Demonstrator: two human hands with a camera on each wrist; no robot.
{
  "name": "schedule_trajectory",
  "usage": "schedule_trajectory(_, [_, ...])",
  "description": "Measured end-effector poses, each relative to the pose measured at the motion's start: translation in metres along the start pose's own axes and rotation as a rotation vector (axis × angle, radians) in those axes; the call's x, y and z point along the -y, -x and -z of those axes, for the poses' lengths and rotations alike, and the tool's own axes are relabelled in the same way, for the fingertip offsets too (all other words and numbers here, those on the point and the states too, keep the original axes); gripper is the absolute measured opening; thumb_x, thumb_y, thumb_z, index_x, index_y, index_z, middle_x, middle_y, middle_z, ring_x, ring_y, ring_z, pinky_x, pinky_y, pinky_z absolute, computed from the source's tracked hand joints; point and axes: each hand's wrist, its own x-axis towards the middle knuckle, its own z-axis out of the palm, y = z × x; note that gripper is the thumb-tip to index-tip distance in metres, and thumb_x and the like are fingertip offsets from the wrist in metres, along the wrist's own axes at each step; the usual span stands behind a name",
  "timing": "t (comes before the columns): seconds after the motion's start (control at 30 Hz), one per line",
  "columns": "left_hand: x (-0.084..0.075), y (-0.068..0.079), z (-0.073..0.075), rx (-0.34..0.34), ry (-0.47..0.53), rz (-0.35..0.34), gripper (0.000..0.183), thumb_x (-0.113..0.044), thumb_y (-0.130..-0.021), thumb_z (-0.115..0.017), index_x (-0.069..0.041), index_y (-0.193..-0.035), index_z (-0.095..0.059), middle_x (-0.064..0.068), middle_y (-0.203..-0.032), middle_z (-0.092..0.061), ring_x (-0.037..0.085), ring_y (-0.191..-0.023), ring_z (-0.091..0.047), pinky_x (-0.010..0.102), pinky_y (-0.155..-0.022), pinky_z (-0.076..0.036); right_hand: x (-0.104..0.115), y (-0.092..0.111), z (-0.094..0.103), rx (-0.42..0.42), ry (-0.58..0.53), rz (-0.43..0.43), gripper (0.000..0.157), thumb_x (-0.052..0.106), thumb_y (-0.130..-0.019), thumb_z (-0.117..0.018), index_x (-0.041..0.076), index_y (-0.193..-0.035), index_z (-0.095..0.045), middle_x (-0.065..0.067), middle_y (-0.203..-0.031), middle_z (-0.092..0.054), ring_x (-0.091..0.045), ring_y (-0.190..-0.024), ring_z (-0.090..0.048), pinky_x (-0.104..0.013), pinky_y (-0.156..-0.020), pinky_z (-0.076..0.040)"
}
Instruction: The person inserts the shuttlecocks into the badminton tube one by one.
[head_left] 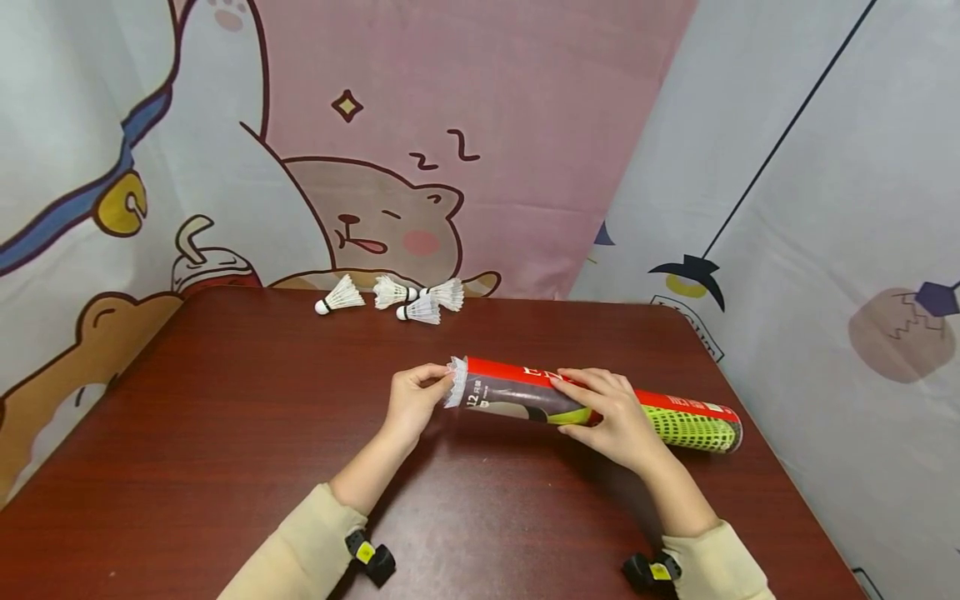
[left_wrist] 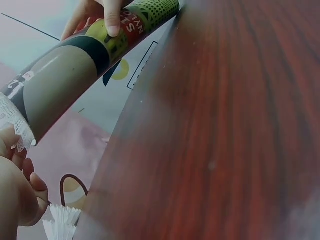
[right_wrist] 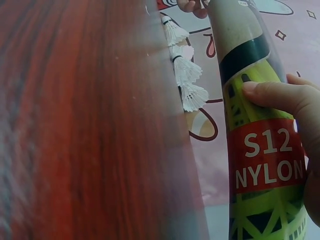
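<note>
- The person's hands are both engaged: the left hand (head_left: 412,404) pinches, thumb against fingers, the white lacy skirt (head_left: 454,383) that sticks out of the left end of the tube (head_left: 517,398).
- The right hand (head_left: 611,417) grips the tube around its middle, fingers laid over the top and thumb on the near side, just beside the printed label reading "S12 NYLON" (right_wrist: 267,155).
- The tube lies lengthwise across the person's front, its left end farther from the body than its right end; a shadow falls on the desk (head_left: 300,467) beneath it. Whether its right end touches the desk cannot be told.
- Both forearms reach forward from the near side and angle in toward the tube, the left one slanting right and the right one slanting left; cream sleeves (head_left: 300,542) cover them up to the wrists, with a black device (head_left: 371,558) at each cuff.
- The tube's right end sits near the desk's right edge, while its left end is well apart from the left edge.
- Four white shuttlecocks (head_left: 420,311) lie along the back edge, three bunched together and one just to their left; a strip of desk surface separates them from the tube.
</note>
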Motion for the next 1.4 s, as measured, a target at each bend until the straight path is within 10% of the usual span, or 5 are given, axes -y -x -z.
schedule_trajectory(0.4, [-0.033,0.014,-0.012,0.04,-0.022,-0.038,0.012,0.012,-0.08,-0.064,0.018,-0.09,-0.067,0.014,-0.08,-0.069,0.004,-0.063,-0.054,0.017,-0.056,-0.045,-0.001,0.0,0.002,-0.003,0.006,-0.02,0.076,0.016,-0.065,-0.089,0.021,-0.134,-0.058,-0.002,-0.133,-0.055,-0.023,-0.118,-0.045,-0.046,-0.092,-0.032])
schedule_trajectory(1.1, [-0.033,0.011,-0.018,0.123,-0.105,-0.142,0.012,0.013,-0.077,-0.065,0.014,-0.088,-0.07,0.022,-0.079,-0.068,0.004,-0.059,-0.053,0.017,-0.053,-0.044,-0.001,0.0,0.0,-0.001,-0.002,-0.012,0.076,0.017,-0.066,-0.089,0.021,-0.135,-0.057,-0.005,-0.133,-0.055,-0.023,-0.118,-0.045,-0.046,-0.093,-0.032])
schedule_trajectory(1.4, [-0.003,-0.012,-0.007,0.067,-0.14,-0.196,0.012,-0.001,-0.078,-0.076,0.0,-0.09,-0.076,0.009,-0.084,-0.072,0.01,-0.067,-0.06,0.02,-0.056,-0.045,-0.001,0.0,0.002,-0.005,0.004,-0.02,0.077,0.017,-0.066,-0.089,0.021,-0.135,-0.057,-0.004,-0.133,-0.054,-0.023,-0.118,-0.045,-0.046,-0.092,-0.032])
